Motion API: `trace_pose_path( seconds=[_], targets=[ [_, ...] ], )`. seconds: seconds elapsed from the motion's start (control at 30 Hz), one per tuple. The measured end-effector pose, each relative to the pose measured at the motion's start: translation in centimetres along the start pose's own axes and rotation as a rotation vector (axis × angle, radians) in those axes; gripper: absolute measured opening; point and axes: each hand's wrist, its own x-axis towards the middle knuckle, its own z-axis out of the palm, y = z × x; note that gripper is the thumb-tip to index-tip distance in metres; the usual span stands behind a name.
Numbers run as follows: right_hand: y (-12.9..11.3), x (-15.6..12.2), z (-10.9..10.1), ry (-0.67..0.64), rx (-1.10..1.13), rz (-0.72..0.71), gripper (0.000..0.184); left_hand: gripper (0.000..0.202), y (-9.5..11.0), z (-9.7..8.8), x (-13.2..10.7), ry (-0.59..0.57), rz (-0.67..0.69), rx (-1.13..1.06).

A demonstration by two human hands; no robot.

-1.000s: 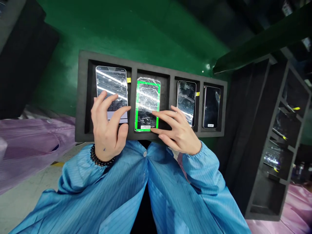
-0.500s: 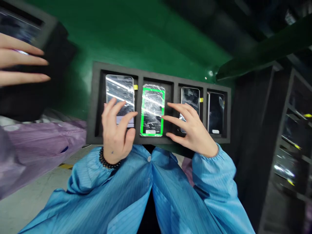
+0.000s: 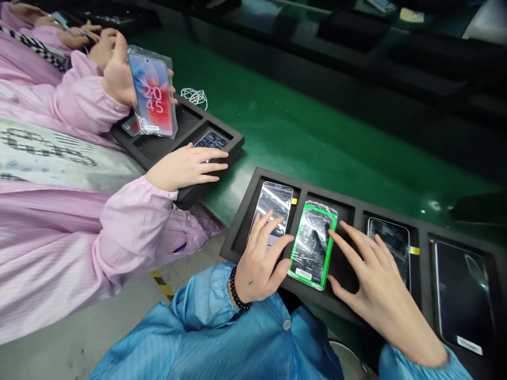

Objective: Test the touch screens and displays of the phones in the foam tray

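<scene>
Room over green tabletop point(image 3: 301, 137) beyond nearer tray point(image 3: 358, 217); left hand point(image 3: 259, 269) partly blocks tray's leftmost phone point(image 3: 274, 203), right hand point(image 3: 382, 285) third phone point(image 3: 396, 236).

Green-bordered phone point(image 3: 312, 244) and text-filled phone point(image 3: 274, 203), face-up in neighbouring tray compartments point(image 3: 344, 213)

Four phones point(image 3: 311, 247) lie in the tray point(image 3: 358, 215) (a second tray point(image 3: 238, 139) sits left).

Large digits "20" above "45" show on the red-and-blue phone screen point(image 3: 152, 96).
</scene>
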Motion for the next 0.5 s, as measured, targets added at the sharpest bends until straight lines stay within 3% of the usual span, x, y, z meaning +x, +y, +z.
trace_pose_path(
  seconds=[0.23,0.5],
  targets=[
    [0.5,-0.1,0.5,-0.021,0.024,-0.118,0.078,0.037,0.0,0.0,0.0,-0.029,-0.007,0.010],
    [0.9,1.1,1.1,0.111,-0.019,-0.182,0.081,0.038,-0.1,0.2,0.3,-0.033,-0.013,0.023]
  ],
)
